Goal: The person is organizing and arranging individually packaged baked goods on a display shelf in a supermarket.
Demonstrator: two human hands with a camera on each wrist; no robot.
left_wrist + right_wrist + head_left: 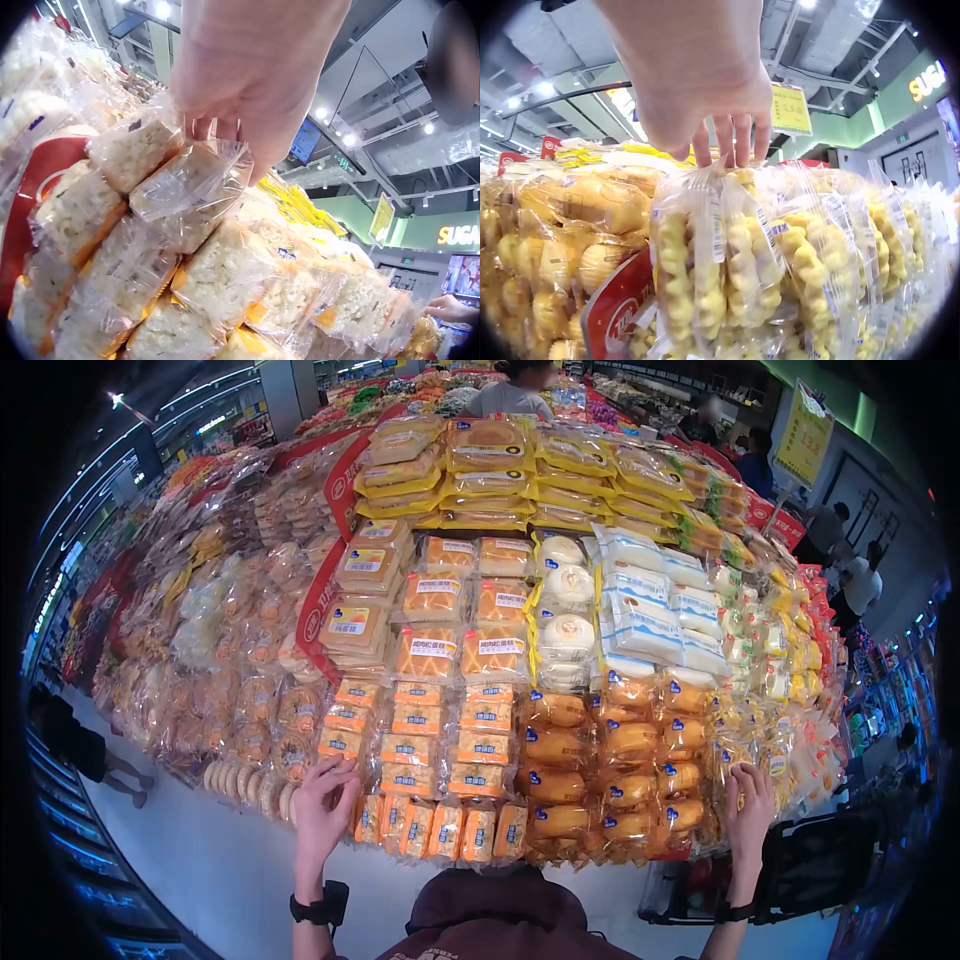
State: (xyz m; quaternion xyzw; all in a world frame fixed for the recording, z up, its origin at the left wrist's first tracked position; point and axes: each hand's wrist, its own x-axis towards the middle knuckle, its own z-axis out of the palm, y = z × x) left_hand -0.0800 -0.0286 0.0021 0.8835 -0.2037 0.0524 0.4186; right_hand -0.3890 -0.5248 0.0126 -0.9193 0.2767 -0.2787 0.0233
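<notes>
My left hand (327, 800) is at the near left corner of the stacks of orange-labelled wrapped pastries (408, 750). In the left wrist view its curled fingers grip the top of one clear-wrapped pastry (187, 196), which leans among the others; the fingertips are partly hidden behind it. My right hand (748, 805) is over the near right part of the display. In the right wrist view its fingers (724, 141) reach down, loosely extended, to the upper edge of a clear packet of yellow twisted pastries (739, 259). Similar packets stand in a row beside it.
Brown wrapped buns (556, 780) lie between my hands. White packets (640, 610) and yellow-wrapped cakes (490, 460) are stacked farther back. A red divider (322, 615) runs along the left. A black cart (820, 860) stands at the lower right. Several people are around the display.
</notes>
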